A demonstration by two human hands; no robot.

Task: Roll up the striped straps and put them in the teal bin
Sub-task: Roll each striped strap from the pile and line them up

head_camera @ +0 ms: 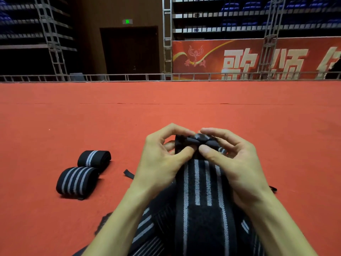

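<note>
A black strap with grey stripes point(202, 183) runs from my lap up to both hands. My left hand point(162, 159) and my right hand point(230, 159) pinch its folded far end between thumbs and fingers, a little above the red floor. Two rolled striped straps lie on the floor to the left: a near roll point(76, 180) and a far roll point(94, 158), touching each other. More loose striped strap point(147, 230) is heaped under my forearms. No teal bin is in view.
Red carpet point(92, 117) stretches ahead to a low metal rail point(129, 77). Behind it are a dark door, metal trusses, tiered seats and a red banner point(239, 58). A short black strap end point(128, 174) lies on the carpet near my left wrist.
</note>
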